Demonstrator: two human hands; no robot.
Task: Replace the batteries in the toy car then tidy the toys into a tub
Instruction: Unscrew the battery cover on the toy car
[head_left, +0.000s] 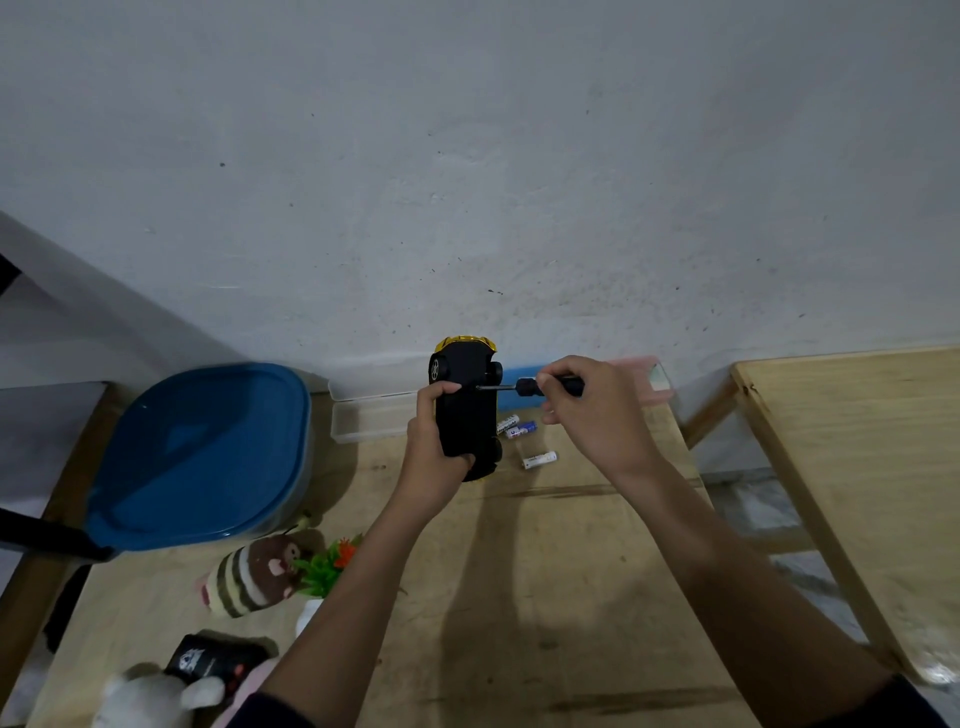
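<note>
My left hand (434, 447) grips a yellow toy car (465, 410), held on its side above the wooden table with its black underside facing me. My right hand (587, 405) holds a black-handled screwdriver (550, 387) level, its thin shaft pointing left with the tip against the car's underside. Three white and blue batteries (519, 428) lie on the table just right of the car, one of them (539, 460) a little nearer to me. A tub with a blue lid (208, 452) stands at the left.
A clear plastic tray (371, 418) lies against the wall behind the car. A striped plush toy (254, 574), a small artificial plant (324, 566), a black remote control (213, 662) and a white plush (150, 696) lie at the near left. A second wooden table (857, 467) stands to the right.
</note>
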